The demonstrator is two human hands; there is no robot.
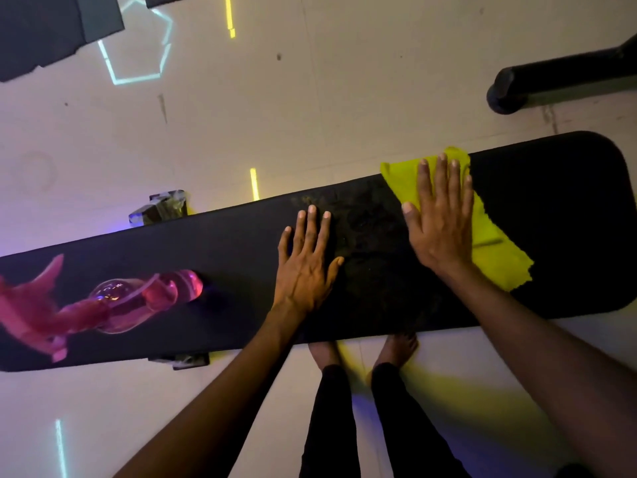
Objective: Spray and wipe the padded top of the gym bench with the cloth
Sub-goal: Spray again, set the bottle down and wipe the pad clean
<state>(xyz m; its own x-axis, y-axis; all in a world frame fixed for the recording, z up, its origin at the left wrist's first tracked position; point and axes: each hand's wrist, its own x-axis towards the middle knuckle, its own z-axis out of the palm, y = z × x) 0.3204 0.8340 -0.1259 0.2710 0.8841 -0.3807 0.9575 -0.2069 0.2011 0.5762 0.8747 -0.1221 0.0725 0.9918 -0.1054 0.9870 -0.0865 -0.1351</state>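
r hand (pixel 439 222) flat, fingers straight, pressing cloth (pixel 489 232) on desk (pixel 551 236) w/ spray bottle (pixel 138 301) lying at its left end; l hand (pixel 306 260) flat on pad, holding nothing; cloth looks thin, floppy, prob bunches unless palmed mid.

This looks like a gym: a long black padded bench (pixel 213 250) stands on a pale, glossy floor (pixel 310 115), with a black equipment foot (pixel 537 84) close by. Yellow and cyan strip lights reflect in the floor, one a hexagon outline (pixel 138 46).
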